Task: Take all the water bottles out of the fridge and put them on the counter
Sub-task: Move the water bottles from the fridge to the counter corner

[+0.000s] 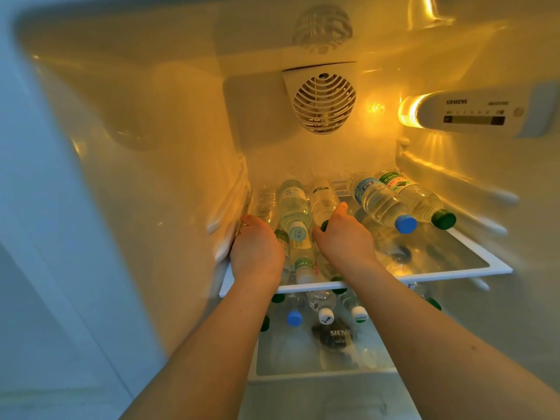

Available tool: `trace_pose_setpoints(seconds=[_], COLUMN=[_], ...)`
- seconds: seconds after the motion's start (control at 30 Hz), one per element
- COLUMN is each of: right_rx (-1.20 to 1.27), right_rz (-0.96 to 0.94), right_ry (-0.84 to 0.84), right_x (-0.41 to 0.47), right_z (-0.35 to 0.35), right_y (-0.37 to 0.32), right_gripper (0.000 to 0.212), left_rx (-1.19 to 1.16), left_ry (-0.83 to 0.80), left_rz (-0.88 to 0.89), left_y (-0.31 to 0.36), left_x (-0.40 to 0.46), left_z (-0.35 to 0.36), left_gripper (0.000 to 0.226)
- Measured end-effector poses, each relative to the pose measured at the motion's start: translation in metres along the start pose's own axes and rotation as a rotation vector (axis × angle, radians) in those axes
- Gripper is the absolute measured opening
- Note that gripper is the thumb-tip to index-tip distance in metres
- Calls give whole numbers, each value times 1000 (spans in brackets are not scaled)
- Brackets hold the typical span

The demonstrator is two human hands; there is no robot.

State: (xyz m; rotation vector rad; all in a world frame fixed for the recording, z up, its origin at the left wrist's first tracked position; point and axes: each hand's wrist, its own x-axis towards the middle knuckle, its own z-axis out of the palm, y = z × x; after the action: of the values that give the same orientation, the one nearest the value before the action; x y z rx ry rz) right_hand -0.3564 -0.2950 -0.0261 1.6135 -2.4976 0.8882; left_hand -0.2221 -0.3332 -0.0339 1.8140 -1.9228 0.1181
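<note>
Several clear water bottles lie on their sides on the fridge's top glass shelf [454,268]. My left hand [256,247] curls round the clear bottle [263,201] at the far left of the shelf. My right hand [345,234] grips the neck of a bottle with a dark green cap [324,201]. Between my hands lies a bottle with a pale cap [295,207]. To the right lie a blue-capped bottle [378,201] and a green-capped bottle [421,198]. More bottles [324,310] lie on the shelf below.
The fridge's left wall [151,177] runs close beside my left hand. A fan grille [324,104] sits on the back wall and a lit control panel [472,113] on the right wall. The white shelf rim [303,287] passes under my wrists.
</note>
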Motion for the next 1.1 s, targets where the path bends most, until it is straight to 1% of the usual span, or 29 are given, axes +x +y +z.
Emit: trace_pose_setpoints(seconds=[0.27,0.4,0.57,0.7,0.8,0.87,1.0,1.1], right_rx=[21,7,0,-52,-83,-88,-90,-110], right_rz=[-8,-9,-3,12,-20,-34,-63,-91], right_ry=[6,15,13,-21,4,17,52,57], right_x=[1,3,2,-17,-41,-57,-86,-111], right_z=[2,4,3,-12,-26,-36,-64,-89], right_y=[1,2,1,0,2,3,0,-7], right_gripper=[71,74,74,67,63,56,35,28], left_rx=[-25,-30,16,101,123,158,136,51], left_ry=[2,-2,-7,-25,-45,-55,-18,34], left_rz=[3,-2,-1,15,37,80,162,216], left_y=[-1,0,2,2,-1,-4,-4,-2], left_x=[1,0,0,-12,-35,-52,-83,-106], left_z=[2,1,0,-10,-28,-43,-80,-115], left_gripper=[58,55,61,74,80,81,65,46])
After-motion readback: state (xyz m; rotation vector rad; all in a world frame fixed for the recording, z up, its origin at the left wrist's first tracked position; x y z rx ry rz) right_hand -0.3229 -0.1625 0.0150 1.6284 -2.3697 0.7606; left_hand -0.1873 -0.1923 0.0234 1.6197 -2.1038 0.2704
